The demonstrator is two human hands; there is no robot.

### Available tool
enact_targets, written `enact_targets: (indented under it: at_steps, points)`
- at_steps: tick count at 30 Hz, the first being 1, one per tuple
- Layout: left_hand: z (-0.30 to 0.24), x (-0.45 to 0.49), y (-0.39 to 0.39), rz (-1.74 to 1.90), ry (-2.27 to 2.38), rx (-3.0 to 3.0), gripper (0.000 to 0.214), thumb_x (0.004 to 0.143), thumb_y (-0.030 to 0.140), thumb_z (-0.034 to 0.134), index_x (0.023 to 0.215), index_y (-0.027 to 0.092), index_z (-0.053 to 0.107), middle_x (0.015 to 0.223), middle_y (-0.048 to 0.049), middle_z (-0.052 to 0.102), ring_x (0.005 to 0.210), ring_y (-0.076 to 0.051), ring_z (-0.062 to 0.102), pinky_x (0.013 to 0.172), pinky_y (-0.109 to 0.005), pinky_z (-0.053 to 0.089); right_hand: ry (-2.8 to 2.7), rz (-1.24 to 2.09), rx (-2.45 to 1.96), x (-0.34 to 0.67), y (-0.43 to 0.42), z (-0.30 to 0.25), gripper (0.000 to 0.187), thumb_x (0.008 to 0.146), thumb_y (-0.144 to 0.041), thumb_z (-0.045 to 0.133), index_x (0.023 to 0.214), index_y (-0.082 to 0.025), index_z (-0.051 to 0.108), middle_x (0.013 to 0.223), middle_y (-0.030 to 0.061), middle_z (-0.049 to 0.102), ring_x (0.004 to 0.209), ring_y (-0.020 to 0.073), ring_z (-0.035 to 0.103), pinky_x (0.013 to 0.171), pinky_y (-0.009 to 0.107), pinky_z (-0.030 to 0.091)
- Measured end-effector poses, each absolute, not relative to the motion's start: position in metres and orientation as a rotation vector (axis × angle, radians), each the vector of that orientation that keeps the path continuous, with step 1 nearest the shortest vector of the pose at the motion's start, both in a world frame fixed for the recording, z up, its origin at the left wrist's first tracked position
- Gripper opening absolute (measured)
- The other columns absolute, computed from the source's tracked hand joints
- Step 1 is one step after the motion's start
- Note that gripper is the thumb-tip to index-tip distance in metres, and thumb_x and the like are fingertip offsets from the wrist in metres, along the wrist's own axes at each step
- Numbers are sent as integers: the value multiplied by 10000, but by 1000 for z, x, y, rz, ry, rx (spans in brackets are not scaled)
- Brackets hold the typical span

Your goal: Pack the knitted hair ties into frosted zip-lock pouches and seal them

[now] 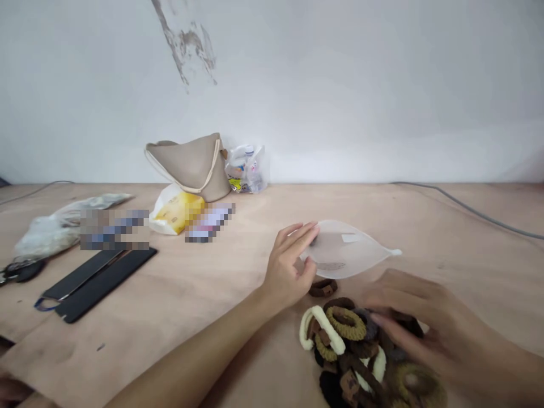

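Observation:
My left hand (291, 263) grips the near edge of a translucent frosted plastic pouch (346, 249), with fingers on top and thumb below. The pouch lies flat on the light wooden table (170, 317), its far end tapering to a point. My right hand (408, 323) is blurred and hovers low over a heap of fabric hair ties (346, 323) in brown, cream, olive and black. Its fingertips reach into the heap, and whatever they touch is hidden. One brown hair tie (323, 288) lies apart, just below the pouch.
A beige bucket handbag (189, 167) and a bag of plastic bottles (246, 169) stand against the wall. To the left lie a yellow packet (174, 212), crumpled plastic (46, 235), flat black cases (96, 280) and keys (21, 271). Grey cables run along the back.

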State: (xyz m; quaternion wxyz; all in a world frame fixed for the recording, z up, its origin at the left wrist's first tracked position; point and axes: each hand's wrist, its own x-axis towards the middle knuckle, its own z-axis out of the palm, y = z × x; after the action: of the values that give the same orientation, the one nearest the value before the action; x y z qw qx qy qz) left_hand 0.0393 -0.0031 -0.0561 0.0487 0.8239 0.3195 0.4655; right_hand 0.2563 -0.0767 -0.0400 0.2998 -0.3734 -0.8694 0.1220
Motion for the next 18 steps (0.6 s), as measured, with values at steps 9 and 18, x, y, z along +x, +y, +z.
enact_targets:
  at_steps: [9, 18]
  points:
    - [-56, 40, -4, 1435, 971, 2481, 524, 729, 49, 474, 1227, 192, 552, 1238, -79, 603, 1172, -229, 488, 989, -431, 427, -2430, 264, -1029, 254, -92, -46, 326, 759, -90, 522, 1023, -276, 566, 841, 10, 644, 778, 177, 593, 687, 293, 479]
    - [-57, 38, -3, 1425, 957, 2460, 537, 735, 68, 475, 1249, 211, 538, 1254, -74, 591, 1176, -240, 488, 988, -452, 423, -2280, 116, -1129, 275, -91, -15, 101, 804, -178, 509, 868, -249, 477, 702, -18, 537, 576, 125, 517, 499, 234, 442]
